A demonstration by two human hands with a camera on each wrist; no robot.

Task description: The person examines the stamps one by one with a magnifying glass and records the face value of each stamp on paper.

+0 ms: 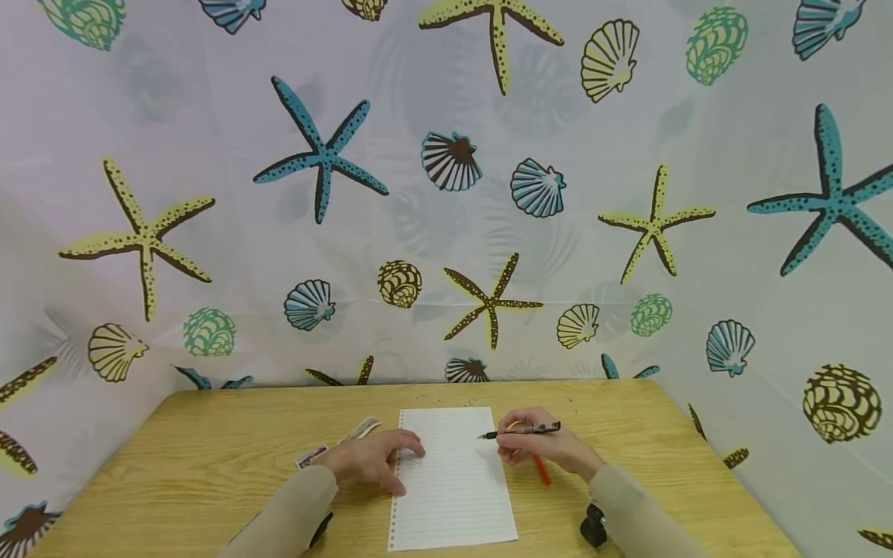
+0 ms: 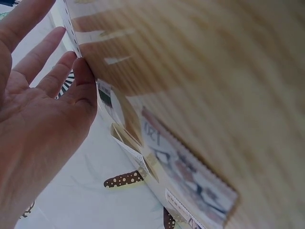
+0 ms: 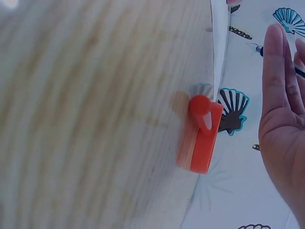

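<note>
Right hand (image 1: pixel 533 443) pinching pen (image 1: pixel 544 427) over lined paper (image 1: pixel 456 496) on table (image 1: pixel 209 449); left hand (image 1: pixel 373 456), fingers spread, resting at paper's left edge. We are judging pen light, stiff, best gripped near tip; paper thin, easily creased.

Blurred digits (image 2: pixel 152 132) on a stamp-like slip (image 2: pixel 188 174), too unclear to read

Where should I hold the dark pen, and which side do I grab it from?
I'd pinch the pen by its slim barrel, just behind the tip, coming from the right. It slants nearly flat, tip pointing left over the lined paper, so that leaves the tip free. The right hand holds it from that side.
</note>
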